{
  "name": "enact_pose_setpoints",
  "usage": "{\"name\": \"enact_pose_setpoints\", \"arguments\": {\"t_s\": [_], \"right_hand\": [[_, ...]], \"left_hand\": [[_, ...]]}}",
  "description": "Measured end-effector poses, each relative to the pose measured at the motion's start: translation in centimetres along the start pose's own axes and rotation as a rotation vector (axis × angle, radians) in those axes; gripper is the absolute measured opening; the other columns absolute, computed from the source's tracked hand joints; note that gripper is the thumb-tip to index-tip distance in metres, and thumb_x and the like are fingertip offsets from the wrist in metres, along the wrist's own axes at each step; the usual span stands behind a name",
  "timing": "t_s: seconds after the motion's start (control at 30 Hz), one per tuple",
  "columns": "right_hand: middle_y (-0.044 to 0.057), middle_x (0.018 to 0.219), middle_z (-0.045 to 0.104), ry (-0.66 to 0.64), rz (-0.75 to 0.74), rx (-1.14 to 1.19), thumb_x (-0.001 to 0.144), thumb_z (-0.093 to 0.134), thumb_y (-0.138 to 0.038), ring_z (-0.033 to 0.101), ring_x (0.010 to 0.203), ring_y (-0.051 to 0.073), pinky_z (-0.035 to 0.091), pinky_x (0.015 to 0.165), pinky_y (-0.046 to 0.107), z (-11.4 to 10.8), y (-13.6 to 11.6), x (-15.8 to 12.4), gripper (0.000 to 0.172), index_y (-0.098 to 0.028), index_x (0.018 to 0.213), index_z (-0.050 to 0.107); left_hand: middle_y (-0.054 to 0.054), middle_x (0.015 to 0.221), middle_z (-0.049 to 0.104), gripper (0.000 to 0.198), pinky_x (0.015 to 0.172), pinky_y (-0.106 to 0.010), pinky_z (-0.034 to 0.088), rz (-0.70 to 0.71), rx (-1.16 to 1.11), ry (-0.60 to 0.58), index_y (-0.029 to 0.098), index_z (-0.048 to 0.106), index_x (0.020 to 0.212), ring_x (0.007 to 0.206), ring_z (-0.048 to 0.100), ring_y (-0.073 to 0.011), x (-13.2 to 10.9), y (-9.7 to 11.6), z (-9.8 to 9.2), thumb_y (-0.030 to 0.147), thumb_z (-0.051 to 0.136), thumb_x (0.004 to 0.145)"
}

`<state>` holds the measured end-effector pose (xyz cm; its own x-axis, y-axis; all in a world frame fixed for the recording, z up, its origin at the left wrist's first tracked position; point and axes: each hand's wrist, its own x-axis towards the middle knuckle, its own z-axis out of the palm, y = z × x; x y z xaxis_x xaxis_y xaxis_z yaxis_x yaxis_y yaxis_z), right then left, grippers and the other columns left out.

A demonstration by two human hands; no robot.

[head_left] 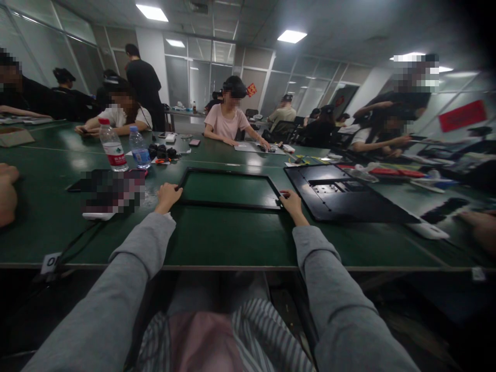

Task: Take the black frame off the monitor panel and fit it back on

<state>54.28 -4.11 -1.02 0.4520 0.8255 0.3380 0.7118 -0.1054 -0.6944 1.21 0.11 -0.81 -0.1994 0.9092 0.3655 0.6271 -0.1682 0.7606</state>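
Note:
A thin black rectangular frame (232,205), like a screen bezel, lies in front of me with the green table (232,237) showing through its opening. My left hand (169,197) grips its left side, the fingers closed over the edge. On the opposite side my right hand (292,202) pinches the right edge near the front corner. To the right of that hand lies a large black panel (321,204), a back cover by its look, with a recess showing metal parts.
Left of the frame stand a red-labelled bottle (113,147) and a blue-labelled bottle (139,150). A phone-like device (112,199) with a cable lies before them. A person in pink (228,121) sits across the table. Other people's hands (6,194) rest at both sides.

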Motion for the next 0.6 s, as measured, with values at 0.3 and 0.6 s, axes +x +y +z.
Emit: {"name": "enact_pose_setpoints", "arguments": {"t_s": [0.3, 0.6], "right_hand": [[0.016, 0.118, 0.078, -0.020, -0.058, 0.023, 0.073, 0.059, -0.017, 0.071, 0.115, 0.031, 0.053, 0.111, 0.048, 0.8, 1.0, 0.8, 0.048, -0.014, 0.118, 0.077], [0.027, 0.141, 0.062, 0.225, 0.106, -0.177, 0.085, 0.057, -0.015, 0.056, 0.139, 0.041, 0.044, 0.117, 0.064, -2.0, -0.2, 0.5, 0.058, -0.011, 0.142, 0.065]], "left_hand": [[-0.022, 0.137, 0.071, 0.048, 0.112, -0.060, 0.048, -0.086, 0.487, -0.164, 0.020, 0.079, 0.131, 0.136, 0.059, -0.0436, 0.3, 0.6, 0.4, 0.051, 0.053, 0.105], [-0.017, 0.140, 0.069, 0.064, 0.113, -0.056, 0.045, 0.175, 0.344, -0.337, 0.026, 0.077, 0.131, 0.136, 0.058, -0.0405, -2.2, 4.2, 1.0, 0.074, 0.072, 0.089]]}}
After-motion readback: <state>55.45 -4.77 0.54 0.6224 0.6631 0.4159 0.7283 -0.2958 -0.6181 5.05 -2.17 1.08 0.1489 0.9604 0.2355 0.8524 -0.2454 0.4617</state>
